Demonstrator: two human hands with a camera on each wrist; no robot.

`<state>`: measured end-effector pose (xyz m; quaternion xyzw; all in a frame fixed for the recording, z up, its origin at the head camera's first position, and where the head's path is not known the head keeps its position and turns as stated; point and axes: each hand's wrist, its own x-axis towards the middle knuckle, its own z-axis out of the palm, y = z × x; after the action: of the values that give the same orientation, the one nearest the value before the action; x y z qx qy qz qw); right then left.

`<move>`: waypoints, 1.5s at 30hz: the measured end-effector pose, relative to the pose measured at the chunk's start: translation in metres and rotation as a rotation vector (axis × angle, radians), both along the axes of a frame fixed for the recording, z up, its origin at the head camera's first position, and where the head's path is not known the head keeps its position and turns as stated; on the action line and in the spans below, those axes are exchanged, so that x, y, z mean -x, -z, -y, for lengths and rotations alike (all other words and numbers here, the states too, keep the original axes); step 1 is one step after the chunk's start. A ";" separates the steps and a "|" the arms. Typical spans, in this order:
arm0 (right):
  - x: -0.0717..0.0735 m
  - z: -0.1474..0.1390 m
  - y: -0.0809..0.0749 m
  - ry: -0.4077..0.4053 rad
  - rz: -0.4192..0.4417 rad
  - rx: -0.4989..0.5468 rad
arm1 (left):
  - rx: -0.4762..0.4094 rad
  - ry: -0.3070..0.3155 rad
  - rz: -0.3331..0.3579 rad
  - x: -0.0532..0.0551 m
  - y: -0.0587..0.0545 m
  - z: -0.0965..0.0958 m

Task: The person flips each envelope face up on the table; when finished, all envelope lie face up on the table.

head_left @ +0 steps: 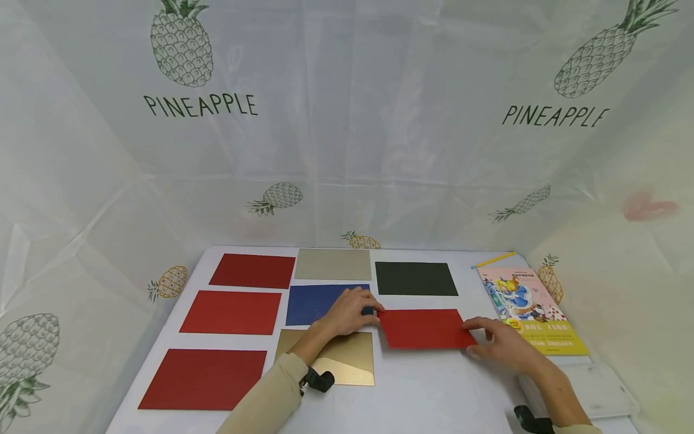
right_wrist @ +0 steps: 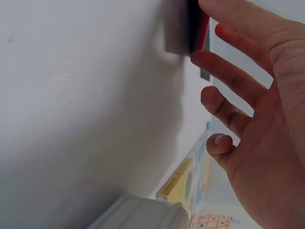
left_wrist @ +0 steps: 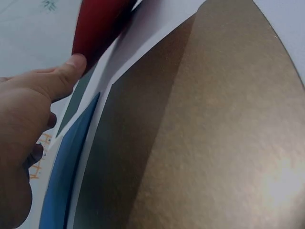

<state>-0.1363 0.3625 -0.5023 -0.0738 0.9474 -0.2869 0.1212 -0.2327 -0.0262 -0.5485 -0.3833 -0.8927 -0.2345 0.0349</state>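
Observation:
Both hands pinch a red rectangular card (head_left: 425, 329) by its short sides, over the right part of the white table; its shadow falls on the table in the right wrist view. My left hand (head_left: 349, 312) grips the left edge, thumb (left_wrist: 76, 64) on the card, and reaches over the blue card (head_left: 314, 304) and gold card (head_left: 352, 355). At the right edge is my right hand (head_left: 501, 345), its thumb and index finger on the card and the other fingers loosely bent. A dark green card (head_left: 416, 278) lies just behind the held one.
Three red cards (head_left: 230, 312) form a column at the left. A beige card (head_left: 333, 264) lies behind the blue one. On the right are a picture book (head_left: 531, 307), a yellow pencil (head_left: 494, 260) and a white box (head_left: 591, 392). Pineapple-print sheeting (head_left: 379, 132) surrounds the table (head_left: 423, 404).

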 end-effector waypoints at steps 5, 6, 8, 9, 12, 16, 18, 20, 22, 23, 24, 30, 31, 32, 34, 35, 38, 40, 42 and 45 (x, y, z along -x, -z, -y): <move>0.002 -0.005 -0.007 0.054 -0.033 0.071 | -0.056 -0.012 0.037 -0.003 0.001 0.005; 0.002 -0.005 -0.008 0.065 -0.053 0.089 | -0.069 -0.014 0.041 -0.003 0.001 0.006; 0.003 -0.006 -0.010 0.093 -0.096 0.118 | -0.095 -0.018 0.041 -0.005 0.000 0.008; 0.004 -0.006 -0.011 0.099 -0.122 0.130 | -0.110 -0.018 0.038 -0.006 -0.001 0.009; 0.006 -0.005 -0.014 0.113 -0.179 0.157 | -0.150 -0.018 0.030 -0.008 -0.002 0.011; 0.008 -0.002 -0.015 0.132 -0.241 0.160 | -0.189 -0.016 0.046 -0.011 -0.003 0.013; 0.009 -0.001 -0.014 0.148 -0.271 0.145 | -0.200 -0.014 0.065 -0.012 -0.002 0.014; 0.011 0.001 -0.012 0.165 -0.310 0.123 | -0.201 -0.008 0.089 -0.013 -0.002 0.015; 0.013 0.003 -0.011 0.174 -0.350 0.103 | -0.205 0.007 0.113 -0.015 -0.003 0.016; 0.013 0.004 -0.010 0.178 -0.368 0.093 | -0.207 0.017 0.121 -0.016 -0.003 0.016; 0.014 0.005 -0.010 0.185 -0.385 0.082 | -0.209 0.027 0.124 -0.016 -0.003 0.016; 0.017 0.013 -0.011 0.223 -0.433 0.063 | -0.226 0.056 0.056 -0.019 -0.006 0.015; 0.018 0.014 -0.011 0.231 -0.436 0.065 | -0.227 0.051 0.053 -0.019 -0.006 0.014; 0.019 0.016 -0.010 0.240 -0.436 0.068 | -0.233 0.047 0.056 -0.020 -0.007 0.014; 0.021 0.018 -0.009 0.253 -0.438 0.072 | -0.238 0.030 0.079 -0.021 -0.008 0.013; 0.022 0.019 -0.009 0.256 -0.438 0.076 | -0.239 0.022 0.093 -0.021 -0.009 0.013; 0.023 0.021 -0.006 0.259 -0.443 0.079 | -0.234 -0.003 0.136 -0.022 -0.009 0.012; 0.024 0.022 -0.004 0.254 -0.441 0.080 | -0.221 -0.011 0.150 -0.022 -0.008 0.012; 0.025 0.023 -0.003 0.249 -0.433 0.081 | -0.205 -0.009 0.161 -0.022 -0.008 0.012; 0.026 0.024 -0.001 0.240 -0.415 0.078 | -0.176 0.003 0.184 -0.023 -0.007 0.011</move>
<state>-0.1624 0.3381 -0.5012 -0.0225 0.9422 -0.3141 -0.1142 -0.2098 -0.0370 -0.5413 -0.3566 -0.8676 -0.3463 -0.0141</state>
